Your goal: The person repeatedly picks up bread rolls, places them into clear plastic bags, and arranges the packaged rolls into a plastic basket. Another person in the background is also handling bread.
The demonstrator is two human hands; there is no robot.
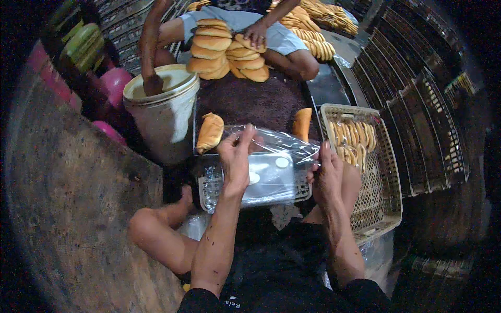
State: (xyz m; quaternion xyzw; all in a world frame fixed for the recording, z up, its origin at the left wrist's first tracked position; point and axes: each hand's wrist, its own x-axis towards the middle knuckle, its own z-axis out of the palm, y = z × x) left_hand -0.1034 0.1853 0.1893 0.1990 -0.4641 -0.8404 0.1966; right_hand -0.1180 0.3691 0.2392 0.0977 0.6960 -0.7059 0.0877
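A clear plastic bag (282,143) is stretched between my two hands. My left hand (238,156) pinches its left edge with thumb and fingers, while my right hand (328,168) grips its right end. Below lies a stack of clear plastic bags (270,184) on a small plastic basket (204,195) in front of me. One bread roll (210,132) rests just beyond my left hand, on the near left of a dark tray (250,101). Another roll (302,124) stands near the tray's right edge, partly behind the held bag.
Across the tray a co-worker sits, one hand (152,85) in a white bucket (160,117), the other (256,34) on piled bread rolls (211,51). At right stands a plastic crate (391,180) with bagged bread (354,135). Metal racks (422,129) stand beyond it.
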